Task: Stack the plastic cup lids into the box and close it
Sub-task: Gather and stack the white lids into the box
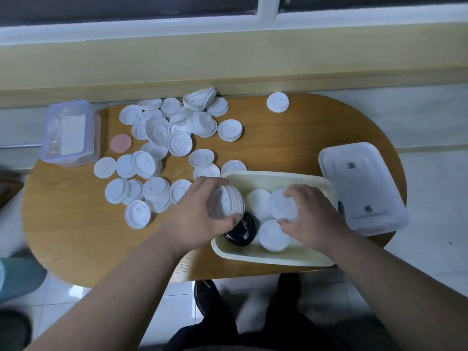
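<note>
while both hands work over the cream box (273, 174), the left hand (200, 211) wraps fingers and thumb round a nested stack of white lids (230, 202). the stack is held on its side, long axis roughly left-right, just above the box's left end and the black lid (240, 230) lying there. right hand (311, 219) curls over a second white stack (282, 205) standing inside the box, beside two more white stacks. judgement: the left stack must tip upright to seat; its slot lies directly below. loose lids (157, 138) lie on the table (291, 138) left of the box, nearer the left hand. clear cover (359, 186) lies right, nearer the right hand.
</note>
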